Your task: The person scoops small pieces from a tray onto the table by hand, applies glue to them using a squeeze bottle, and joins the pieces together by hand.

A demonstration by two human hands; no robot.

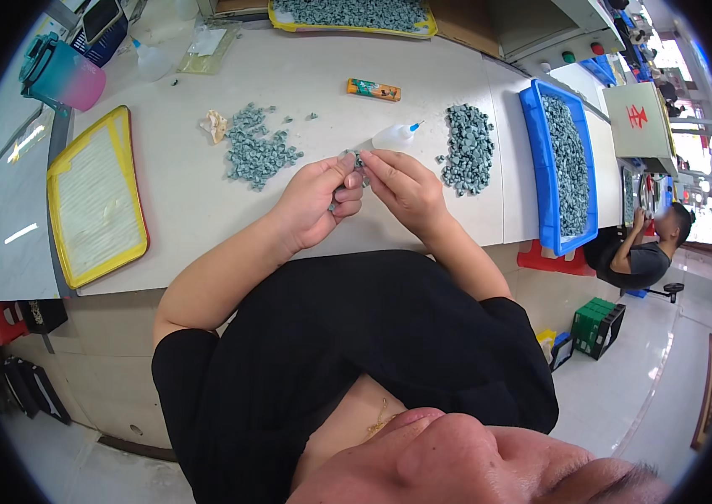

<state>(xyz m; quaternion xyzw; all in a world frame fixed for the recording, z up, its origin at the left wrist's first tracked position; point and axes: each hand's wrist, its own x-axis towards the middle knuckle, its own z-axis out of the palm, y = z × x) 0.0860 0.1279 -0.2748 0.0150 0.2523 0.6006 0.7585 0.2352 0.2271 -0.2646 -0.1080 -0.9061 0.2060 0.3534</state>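
Above the near part of the white table (322, 92), my left hand (320, 197) and my right hand (408, 186) meet with fingertips pinched together. Between them is a small grey-green piece (358, 160), mostly covered by the fingers. More such bits show in the curled fingers of my left hand. Just beyond my right hand lies a white squeeze bottle (393, 136) with a blue tip. One pile of grey-green pieces (257, 147) spreads to the left of my hands. A second, darker pile (468, 149) lies to their right.
An orange tube (374, 90) lies farther back. Crumpled tissue (215, 126) sits beside the left pile. A yellow-rimmed tray (139, 210) is at left, near a teal-pink jug (58, 76). A blue bin (547, 181) of pieces stands right. Another person (646, 252) sits beyond.
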